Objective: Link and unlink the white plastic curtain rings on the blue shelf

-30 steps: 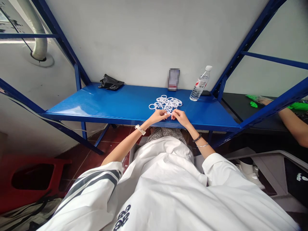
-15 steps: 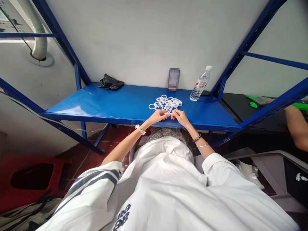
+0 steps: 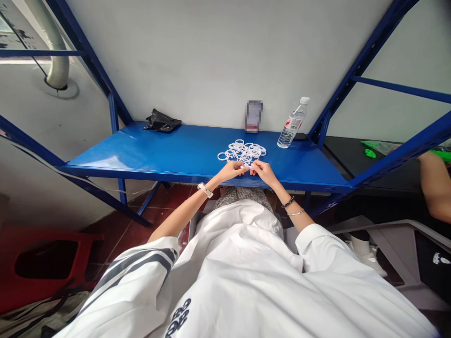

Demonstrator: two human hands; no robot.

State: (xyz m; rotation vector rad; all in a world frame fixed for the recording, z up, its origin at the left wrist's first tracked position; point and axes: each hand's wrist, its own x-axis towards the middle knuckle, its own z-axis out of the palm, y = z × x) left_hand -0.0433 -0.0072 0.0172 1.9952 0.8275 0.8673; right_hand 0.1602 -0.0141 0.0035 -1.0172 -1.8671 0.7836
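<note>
Head view: shiny blue table [image 3: 169, 152], roomy on the left
Left hand [image 3: 232, 171]: by front edge, pinching small white bit [image 3: 250, 166]
Right hand [image 3: 263, 172]: pinching it too
White rings [image 3: 243, 149]: thin, round, piled just beyond

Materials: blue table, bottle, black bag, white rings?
Blue table: probably painted metal, semi-gloss; even coat, soft glare at left.
Bottle: likely clear plastic, glossy; see-through wall.
Black bag: likely thin plastic film; shiny creases.
White rings: perhaps plastic or cord; thin, plain white loops, too small to settle finish.
</note>
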